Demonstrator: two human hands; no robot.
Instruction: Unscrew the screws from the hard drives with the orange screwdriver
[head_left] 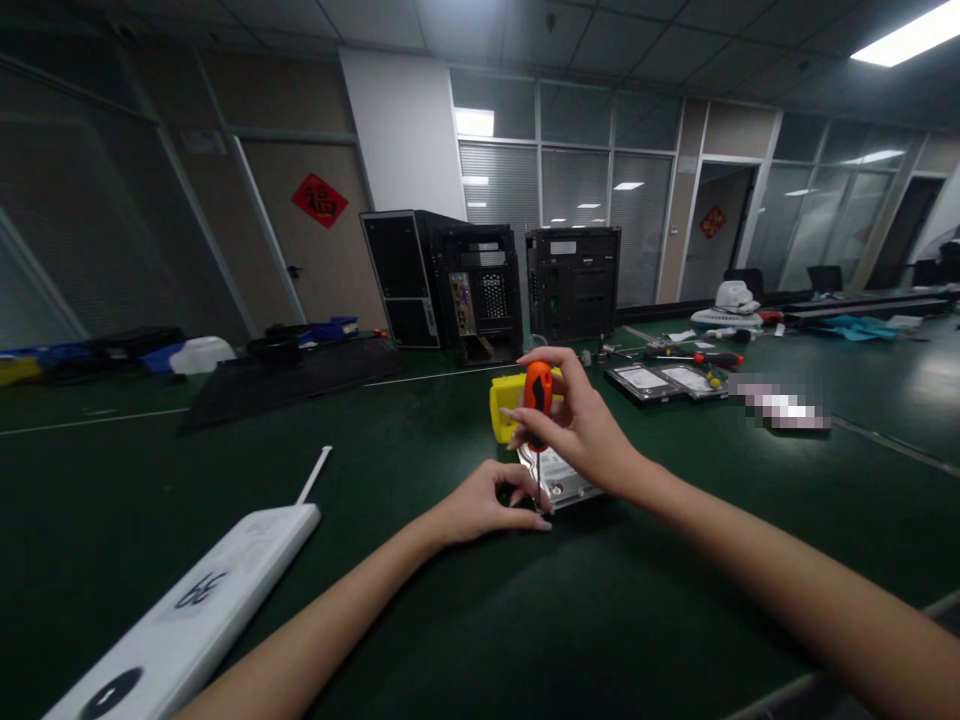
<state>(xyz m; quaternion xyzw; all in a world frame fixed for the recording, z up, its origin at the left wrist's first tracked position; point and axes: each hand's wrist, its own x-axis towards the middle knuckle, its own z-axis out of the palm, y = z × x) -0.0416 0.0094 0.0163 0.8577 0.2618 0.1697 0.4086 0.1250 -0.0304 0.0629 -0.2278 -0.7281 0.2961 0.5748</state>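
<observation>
My right hand (574, 420) grips the orange and black handle of a screwdriver (538, 392), which stands nearly upright. Its thin shaft reaches down to the near left corner of a silver hard drive (568, 480) lying on the green table. At that same corner, my left hand (491, 505) has its thumb and fingers closed around the screwdriver's tip and the drive's edge; whether a screw is between them is too small to tell. Directly behind the drive stands a yellow plastic box (507, 405), partly hidden by my right hand.
Black computer cases (574, 285) stand at the back. Further hard drives (646, 383) and a red and black screwdriver (720, 359) lie to the right. At the left front is a white device (202, 600) marked with a number, and behind it a black mat (292, 385).
</observation>
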